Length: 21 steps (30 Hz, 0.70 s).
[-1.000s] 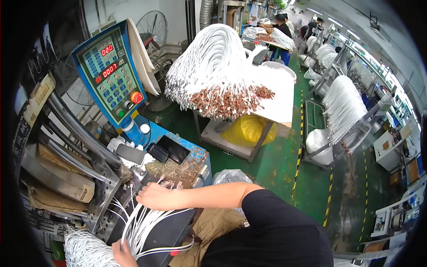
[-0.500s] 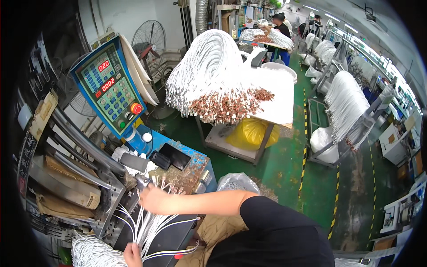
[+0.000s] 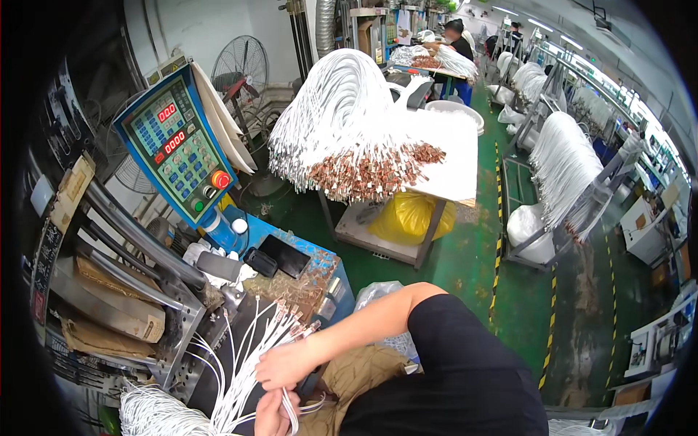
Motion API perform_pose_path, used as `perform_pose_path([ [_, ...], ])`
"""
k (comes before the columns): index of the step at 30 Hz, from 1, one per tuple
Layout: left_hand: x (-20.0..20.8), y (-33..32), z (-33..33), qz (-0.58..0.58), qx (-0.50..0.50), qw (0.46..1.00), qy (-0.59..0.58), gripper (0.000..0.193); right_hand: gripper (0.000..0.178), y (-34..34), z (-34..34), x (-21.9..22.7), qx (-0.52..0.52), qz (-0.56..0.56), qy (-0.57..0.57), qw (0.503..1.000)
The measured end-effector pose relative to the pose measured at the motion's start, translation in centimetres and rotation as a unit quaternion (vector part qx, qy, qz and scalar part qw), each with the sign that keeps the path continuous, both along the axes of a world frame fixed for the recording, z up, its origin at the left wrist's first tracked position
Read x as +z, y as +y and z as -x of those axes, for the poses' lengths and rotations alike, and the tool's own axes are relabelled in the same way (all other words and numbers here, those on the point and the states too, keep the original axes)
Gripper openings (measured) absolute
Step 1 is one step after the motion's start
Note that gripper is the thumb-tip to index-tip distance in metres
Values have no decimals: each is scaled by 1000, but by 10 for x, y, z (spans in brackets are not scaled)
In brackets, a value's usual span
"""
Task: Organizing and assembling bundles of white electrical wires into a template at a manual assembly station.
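Note:
My right hand (image 3: 287,363) reaches across from the black sleeve and is closed around a bundle of thin white cables (image 3: 243,367). Their metal connector ends (image 3: 294,327) fan out just above the fingers. My left hand (image 3: 270,416) sits directly below the right one at the bottom edge and grips the same bundle lower down. The cables trail left and down into a white cable pile (image 3: 156,416). Both hands are in front of the dark bed of a moulding machine (image 3: 207,341).
A blue control panel (image 3: 178,145) stands above the machine's steel bars (image 3: 131,247). A black phone (image 3: 283,254) and a bottle (image 3: 218,225) lie on the blue ledge. Beyond are a table heaped with cables (image 3: 363,138), a yellow bag (image 3: 407,214), a fan (image 3: 240,69), cable racks (image 3: 567,167) and another person (image 3: 458,43).
My right hand has drawn back from the machine toward my body, pulling the fanned cables together. My left hand moved right to meet it on the bundle.

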<state>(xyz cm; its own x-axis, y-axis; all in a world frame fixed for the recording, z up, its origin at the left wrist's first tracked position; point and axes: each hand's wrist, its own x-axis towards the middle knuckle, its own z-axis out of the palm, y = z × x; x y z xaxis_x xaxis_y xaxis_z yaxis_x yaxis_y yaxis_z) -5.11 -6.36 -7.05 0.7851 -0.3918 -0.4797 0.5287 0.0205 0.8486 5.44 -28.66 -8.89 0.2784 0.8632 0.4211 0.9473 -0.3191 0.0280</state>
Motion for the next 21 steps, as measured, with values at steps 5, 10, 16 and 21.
perform_pose_path([
  [5, -20, 11, -8, 50, -3, 999, 13, 29, 13, 11, 13, -14, -20, -76, 73, 994],
  [10, -3, 16, -4, 69, 79, 994, 30, 26, 26, 8, -5, 15, -1, -148, 301, 942],
  [16, -3, -1, -23, 107, 131, 985, 32, 21, 47, 37, -17, 33, -50, -247, 486, 837],
  [21, -12, 6, -55, 155, 102, 983, -2, 21, 38, 49, -32, 14, -73, -246, 356, 899],
])
